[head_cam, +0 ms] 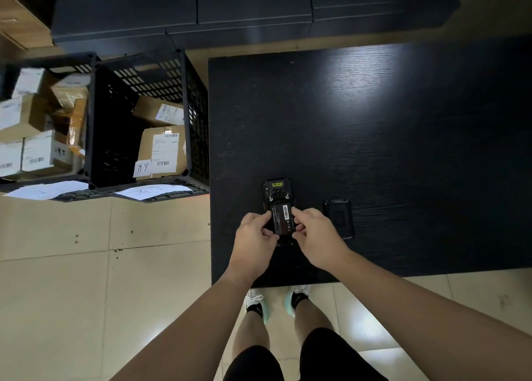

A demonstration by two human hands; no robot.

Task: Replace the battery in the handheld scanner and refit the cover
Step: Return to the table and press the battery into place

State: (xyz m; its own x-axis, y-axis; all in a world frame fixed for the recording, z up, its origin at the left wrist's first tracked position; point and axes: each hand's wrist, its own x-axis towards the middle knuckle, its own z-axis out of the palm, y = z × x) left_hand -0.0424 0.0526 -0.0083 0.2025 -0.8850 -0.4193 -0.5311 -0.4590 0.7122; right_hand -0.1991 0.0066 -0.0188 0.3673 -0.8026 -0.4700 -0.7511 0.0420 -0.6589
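The black handheld scanner (277, 192) lies face down near the front left of the dark table (374, 135), its back open. A black battery (280, 218) with a white barcode label sits in the compartment. My left hand (254, 236) grips the battery's left edge with thumb and fingertips. My right hand (316, 233) pinches its right edge and lower end. The lower part of the scanner is hidden under both hands. The black battery cover (339, 218) lies flat on the table just right of my right hand.
Two black slatted crates (184, 92) with cardboard parcels (164, 150) stand on the tiled floor left of the table, paper sheets (152, 192) on their front rims. Dark cabinets (230, 11) run along the back. My legs and shoes (293, 300) are at the table's front edge.
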